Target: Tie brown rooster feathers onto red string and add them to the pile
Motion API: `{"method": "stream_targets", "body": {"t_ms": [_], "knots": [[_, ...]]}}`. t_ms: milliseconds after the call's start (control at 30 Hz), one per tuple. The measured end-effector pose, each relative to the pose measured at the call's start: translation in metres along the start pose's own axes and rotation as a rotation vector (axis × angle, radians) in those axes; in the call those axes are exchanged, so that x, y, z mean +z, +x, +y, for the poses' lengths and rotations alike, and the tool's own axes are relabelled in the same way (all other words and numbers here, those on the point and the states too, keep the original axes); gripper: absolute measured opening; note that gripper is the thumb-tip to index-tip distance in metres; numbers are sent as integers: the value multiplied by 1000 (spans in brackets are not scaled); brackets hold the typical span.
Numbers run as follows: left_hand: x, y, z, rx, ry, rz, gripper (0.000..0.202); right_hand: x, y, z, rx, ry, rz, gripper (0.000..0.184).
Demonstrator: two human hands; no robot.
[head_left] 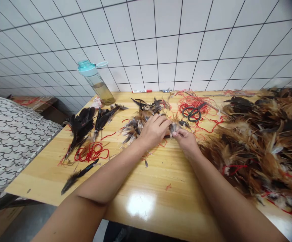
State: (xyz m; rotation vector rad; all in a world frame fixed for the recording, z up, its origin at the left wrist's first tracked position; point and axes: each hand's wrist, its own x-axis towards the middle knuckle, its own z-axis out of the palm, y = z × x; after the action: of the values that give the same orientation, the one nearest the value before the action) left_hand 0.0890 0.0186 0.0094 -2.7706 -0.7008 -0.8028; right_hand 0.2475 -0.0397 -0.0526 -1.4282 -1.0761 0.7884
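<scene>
My left hand lies over a small heap of brown and grey feathers at the middle of the table, its fingers bent down and together on them. Just to its right, my right hand pinches pale, fluffy feather ends between thumb and fingers. The two hands almost meet, and the left fingertips are partly hidden among the feathers. Dark feathers lie behind the hands. Black-handled scissors rest on tangled red string beyond my right hand.
A large pile of brown feathers covers the right side. At left are dark feather bunches, a red string coil and a single black feather. A water bottle and a red-and-white marker stand near the tiled wall.
</scene>
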Motion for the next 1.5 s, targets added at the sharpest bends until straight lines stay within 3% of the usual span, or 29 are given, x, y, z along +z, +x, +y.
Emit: {"method": "stream_targets", "body": {"t_ms": [133, 200, 467, 567, 867, 1033, 1200, 1333, 1500], "knots": [[-5, 0, 4, -105, -44, 130, 22, 1, 0, -4, 70, 179, -36, 24], [-6, 1, 4, -134, -60, 129, 19, 0, 0, -10, 79, 269, -24, 24], [-1, 2, 4, -232, -175, -273, 28, -6, 0, -17, 92, 329, 84, 27], [0, 1, 8, -294, -153, -322, 31, -2, -1, -11, 59, 247, 104, 27], [7, 0, 2, -333, -145, -444, 13, 3, -4, -6, -146, -195, 109, 23], [4, 2, -4, -424, -330, -290, 11, 2, -3, -6, -155, -209, 100, 22], [11, 4, -4, -634, -812, -155, 19, 2, -2, -3, -145, -147, 107, 20], [16, 4, 1, -722, -1245, -162, 31, 1, -2, -6, -149, -186, 92, 21], [16, 5, 5, -733, -1269, -203, 33, 2, -3, -10, -164, -241, 100, 23]]}}
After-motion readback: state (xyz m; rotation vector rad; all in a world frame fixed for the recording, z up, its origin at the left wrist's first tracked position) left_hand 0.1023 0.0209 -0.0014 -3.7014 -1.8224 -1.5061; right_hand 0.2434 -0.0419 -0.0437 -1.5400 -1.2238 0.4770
